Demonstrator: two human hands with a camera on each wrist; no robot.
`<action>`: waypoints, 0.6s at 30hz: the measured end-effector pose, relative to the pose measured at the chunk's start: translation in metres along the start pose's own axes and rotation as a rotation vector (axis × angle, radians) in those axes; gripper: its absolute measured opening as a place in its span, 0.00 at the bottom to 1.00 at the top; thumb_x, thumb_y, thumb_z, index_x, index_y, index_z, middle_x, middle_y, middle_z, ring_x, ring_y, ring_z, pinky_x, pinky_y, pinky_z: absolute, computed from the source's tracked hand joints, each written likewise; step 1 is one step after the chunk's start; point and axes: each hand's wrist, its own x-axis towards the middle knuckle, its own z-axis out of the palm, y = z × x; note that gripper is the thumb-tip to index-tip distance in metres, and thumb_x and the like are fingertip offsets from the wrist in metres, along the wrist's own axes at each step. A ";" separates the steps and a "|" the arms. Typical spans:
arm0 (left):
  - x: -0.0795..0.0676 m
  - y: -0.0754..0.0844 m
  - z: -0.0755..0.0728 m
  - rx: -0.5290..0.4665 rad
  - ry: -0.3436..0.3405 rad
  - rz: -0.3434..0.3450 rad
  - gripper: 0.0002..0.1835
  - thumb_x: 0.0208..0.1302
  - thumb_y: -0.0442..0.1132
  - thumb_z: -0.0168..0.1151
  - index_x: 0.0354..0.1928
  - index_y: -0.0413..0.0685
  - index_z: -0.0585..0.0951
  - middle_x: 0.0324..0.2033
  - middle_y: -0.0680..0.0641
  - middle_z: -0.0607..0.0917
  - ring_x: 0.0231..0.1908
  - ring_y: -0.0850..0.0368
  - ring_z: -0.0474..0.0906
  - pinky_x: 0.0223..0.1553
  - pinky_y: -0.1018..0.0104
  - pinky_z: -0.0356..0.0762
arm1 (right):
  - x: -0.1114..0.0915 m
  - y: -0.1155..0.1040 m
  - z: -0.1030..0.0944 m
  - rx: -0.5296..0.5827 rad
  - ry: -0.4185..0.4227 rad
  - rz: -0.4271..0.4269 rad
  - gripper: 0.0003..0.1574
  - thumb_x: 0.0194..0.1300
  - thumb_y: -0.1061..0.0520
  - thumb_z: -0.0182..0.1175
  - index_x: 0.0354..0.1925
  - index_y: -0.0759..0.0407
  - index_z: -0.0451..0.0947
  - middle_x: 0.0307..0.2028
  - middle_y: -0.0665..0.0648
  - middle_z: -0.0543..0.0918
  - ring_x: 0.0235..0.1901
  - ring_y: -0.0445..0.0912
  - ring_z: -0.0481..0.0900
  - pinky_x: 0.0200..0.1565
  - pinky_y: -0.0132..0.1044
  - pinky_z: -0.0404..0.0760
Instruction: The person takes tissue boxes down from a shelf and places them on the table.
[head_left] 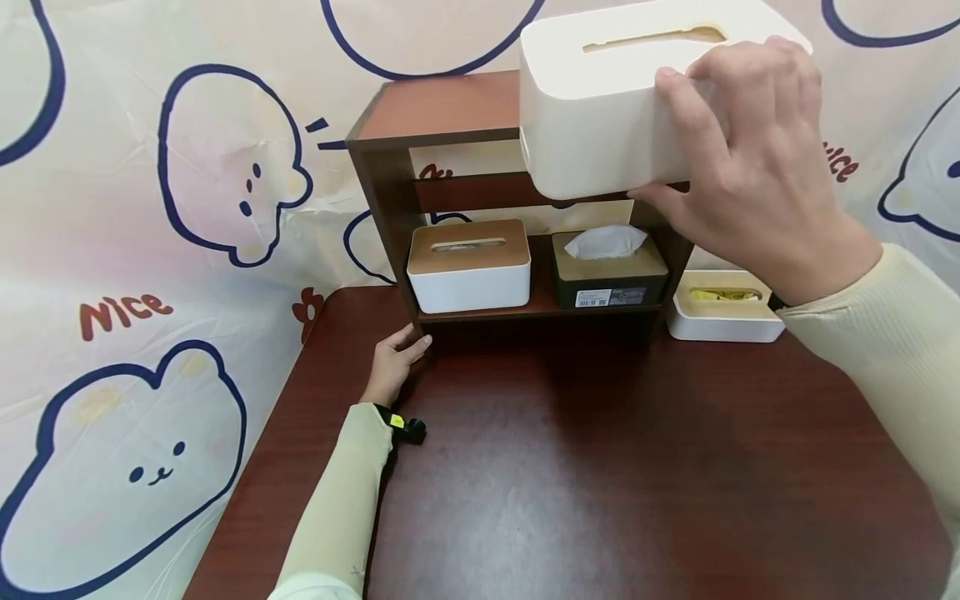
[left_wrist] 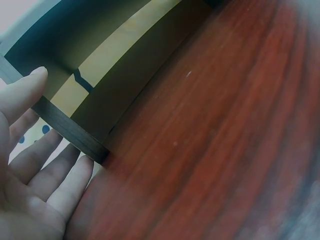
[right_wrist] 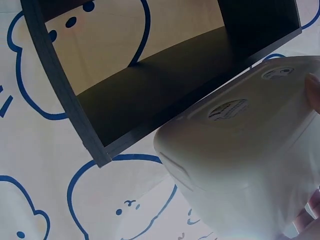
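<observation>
My right hand (head_left: 765, 167) grips a white tissue box (head_left: 600, 133) by its near long side, holding it up in front of the top of a dark brown shelf (head_left: 390, 217). A long slot in its pale top faces up. In the right wrist view the underside of the tissue box (right_wrist: 240, 145) shows two oval labels, and fingertips (right_wrist: 313, 90) hold its edge. At the foot of the shelf's left side, my left hand (head_left: 392, 367) holds the side panel (left_wrist: 70, 127), thumb on one face and fingers on the other.
On the lower shelf board stand a white tissue box with a brown lid (head_left: 468, 279) and a dark one (head_left: 611, 271) with a tissue poking out. Right of the shelf, a white box with a yellow packet (head_left: 723, 321) sits on the reddish-brown table (head_left: 600, 467). A cartoon-printed wall covering (head_left: 112, 333) hangs behind.
</observation>
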 end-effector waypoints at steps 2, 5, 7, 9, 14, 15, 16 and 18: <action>0.000 0.001 0.000 -0.002 -0.001 -0.002 0.33 0.66 0.40 0.66 0.70 0.41 0.66 0.69 0.42 0.65 0.58 0.51 0.74 0.52 0.65 0.76 | -0.001 -0.001 -0.001 0.003 -0.002 0.002 0.48 0.40 0.58 0.79 0.59 0.64 0.69 0.48 0.72 0.71 0.50 0.68 0.68 0.59 0.60 0.59; -0.001 0.001 0.000 -0.003 0.000 -0.007 0.33 0.66 0.40 0.66 0.70 0.41 0.66 0.69 0.42 0.65 0.58 0.51 0.74 0.52 0.66 0.76 | -0.002 -0.002 -0.003 0.004 -0.003 0.005 0.49 0.39 0.59 0.80 0.59 0.64 0.69 0.48 0.72 0.71 0.50 0.67 0.68 0.60 0.60 0.59; -0.001 0.001 0.000 -0.002 0.003 -0.008 0.33 0.65 0.40 0.66 0.70 0.40 0.66 0.69 0.42 0.65 0.58 0.51 0.74 0.52 0.66 0.76 | -0.003 -0.002 -0.004 0.004 -0.002 0.007 0.49 0.39 0.59 0.80 0.59 0.64 0.69 0.48 0.72 0.71 0.50 0.67 0.68 0.60 0.60 0.59; -0.001 0.001 0.000 -0.003 0.007 -0.006 0.33 0.65 0.40 0.66 0.70 0.40 0.66 0.68 0.41 0.66 0.58 0.51 0.74 0.51 0.67 0.76 | -0.004 -0.003 -0.005 0.006 0.000 0.011 0.49 0.39 0.59 0.80 0.59 0.64 0.69 0.48 0.72 0.71 0.51 0.67 0.69 0.61 0.61 0.59; -0.001 0.001 0.001 -0.011 0.009 0.002 0.33 0.65 0.40 0.66 0.69 0.40 0.67 0.68 0.41 0.66 0.58 0.51 0.74 0.51 0.67 0.76 | -0.007 -0.004 -0.008 -0.003 -0.001 0.013 0.49 0.39 0.58 0.80 0.59 0.64 0.69 0.49 0.72 0.71 0.51 0.67 0.68 0.61 0.61 0.58; -0.001 0.001 0.001 -0.011 0.008 0.001 0.33 0.65 0.40 0.66 0.70 0.41 0.67 0.68 0.41 0.66 0.58 0.50 0.74 0.52 0.67 0.76 | -0.007 -0.004 -0.008 -0.004 0.002 0.017 0.49 0.39 0.58 0.80 0.58 0.64 0.69 0.49 0.71 0.72 0.51 0.67 0.68 0.61 0.61 0.59; -0.001 0.001 0.001 -0.011 0.006 0.000 0.33 0.65 0.40 0.66 0.70 0.41 0.67 0.68 0.41 0.66 0.58 0.50 0.74 0.52 0.66 0.76 | -0.008 -0.004 -0.009 -0.003 0.003 0.021 0.49 0.39 0.58 0.80 0.58 0.64 0.69 0.49 0.71 0.72 0.51 0.67 0.68 0.61 0.61 0.59; -0.001 0.002 0.001 -0.010 0.003 -0.003 0.33 0.66 0.40 0.66 0.70 0.41 0.66 0.68 0.41 0.65 0.58 0.50 0.74 0.52 0.66 0.76 | -0.009 -0.005 -0.011 -0.005 0.002 0.027 0.49 0.39 0.59 0.80 0.58 0.64 0.69 0.49 0.71 0.72 0.51 0.67 0.68 0.61 0.62 0.58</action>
